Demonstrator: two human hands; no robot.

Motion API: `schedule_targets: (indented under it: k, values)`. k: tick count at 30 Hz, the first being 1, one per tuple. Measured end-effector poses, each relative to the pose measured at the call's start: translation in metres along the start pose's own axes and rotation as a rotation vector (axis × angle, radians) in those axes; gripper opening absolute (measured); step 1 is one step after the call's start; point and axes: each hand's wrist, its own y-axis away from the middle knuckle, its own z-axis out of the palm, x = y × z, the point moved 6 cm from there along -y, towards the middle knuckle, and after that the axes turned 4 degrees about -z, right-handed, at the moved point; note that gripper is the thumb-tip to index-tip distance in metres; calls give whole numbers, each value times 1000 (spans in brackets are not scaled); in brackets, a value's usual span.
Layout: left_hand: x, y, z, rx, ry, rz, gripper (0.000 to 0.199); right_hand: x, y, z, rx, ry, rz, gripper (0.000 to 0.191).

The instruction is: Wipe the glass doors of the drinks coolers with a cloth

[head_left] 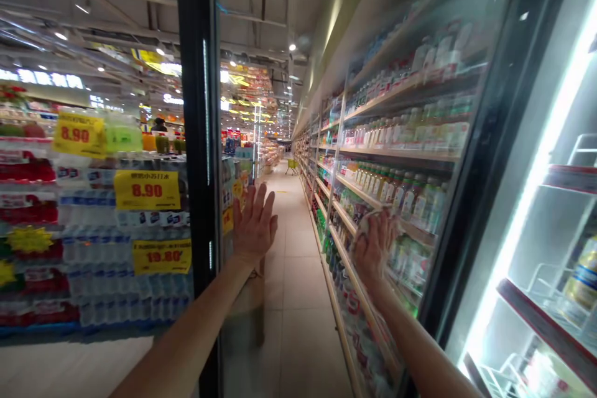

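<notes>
Watching the head cam feed from my desk here, and both arms are reaching out into a supermarket aisle. The left hand (254, 224) is wide open, fingers spread and palm forward, looks flat against the glass door (401, 106) of a chiller, right next to its black door frame (199, 137). My read is that it's there to steady the door, since nothing's being held in it. The right hand (375, 247) sits further along the same pane with a crumpled white wipe (370, 219) under the fingers. Could be a cloth or plastic, and I can't tell if it's pinched or just pressed flat, though pressing it to the glass would explain the spread fingers. Behind the pane are shelves of bottled drinks (396, 193), with a tiled floor (298, 273) running down the aisle and yellow price tags (147, 189) off to the left
</notes>
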Motion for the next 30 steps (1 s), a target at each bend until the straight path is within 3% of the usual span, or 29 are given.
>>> schedule_targets:
  k: [3,5,7,10,12,14,18,20,22,27,28,30]
  values:
    - [0,-1,-2,18,-9,16,59,-69,10,18,-187,-119,-266,50]
    - [0,-1,-2,9,-19,23,60,-90,13,23,-257,-166,-399,47]
    - [0,0,-2,7,-37,33,60,-79,1,21,-194,-161,-395,48]
    - [0,1,-2,11,-60,38,58,-26,-34,12,19,-78,-137,50]
    - [0,1,-1,5,-65,28,56,-5,-51,9,101,-30,23,51]
    - [0,1,-1,-5,-66,20,55,-17,-57,11,92,-37,11,49]
    - [1,0,-4,19,-56,36,57,-92,-38,26,-115,-162,-417,39]
    - [1,0,-6,29,-52,48,59,-103,-32,30,-145,-188,-521,37]
    - [0,1,-6,17,-44,47,60,-76,-41,26,-63,-152,-438,39]
    - [1,2,-6,0,-39,20,59,72,-85,-3,234,19,162,54]
    - [1,2,-6,7,-45,19,60,90,-92,-9,278,36,228,56]
    - [3,1,-6,20,-48,24,61,99,-100,-13,319,49,267,57]
